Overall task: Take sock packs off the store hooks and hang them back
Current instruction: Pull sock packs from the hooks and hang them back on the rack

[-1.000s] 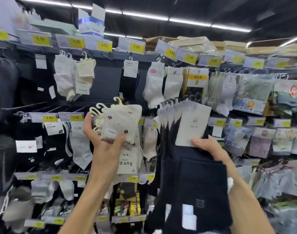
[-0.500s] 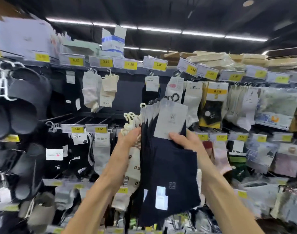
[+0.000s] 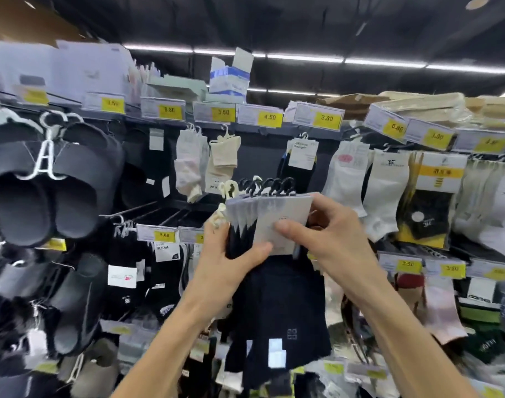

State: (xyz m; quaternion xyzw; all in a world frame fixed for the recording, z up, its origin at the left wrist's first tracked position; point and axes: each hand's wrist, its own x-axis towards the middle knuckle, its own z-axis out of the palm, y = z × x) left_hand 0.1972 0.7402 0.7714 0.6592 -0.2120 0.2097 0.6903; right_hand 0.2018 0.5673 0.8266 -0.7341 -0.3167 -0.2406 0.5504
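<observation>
a stack of dark navy sock packs [image 3: 277, 297], each with a pale grey card header and a black plastic hook on top, is held up in the air in front of the display wall, off the pegs. the headers are fanned so their hooks stand in a row above the top edge, and the socks hang down below both wrists.

the left hand [image 3: 231, 262] grips the stack from its left side, thumb laid across the lower front of the front card and fingers wrapped round behind. the right hand [image 3: 331, 239] pinches the front card from the right, thumb pressed on its face and fingers curled over its upper right corner.

a few cream plastic hooks [image 3: 227, 188] poke out just behind the stack's left edge, close to the left fingers; whether those fingers grip them too cannot be told.

left of the stack, thin bare metal pegs [image 3: 148, 214] jut from the wall. further left hangs a pair of dark grey foam slippers [image 3: 44, 196]. above the stack a yellow price tag [image 3: 270, 117] reads 4.50, and higher up sits a blue and white carton [image 3: 229, 79]. right of the stack hang white sock packs [image 3: 346, 179].
</observation>
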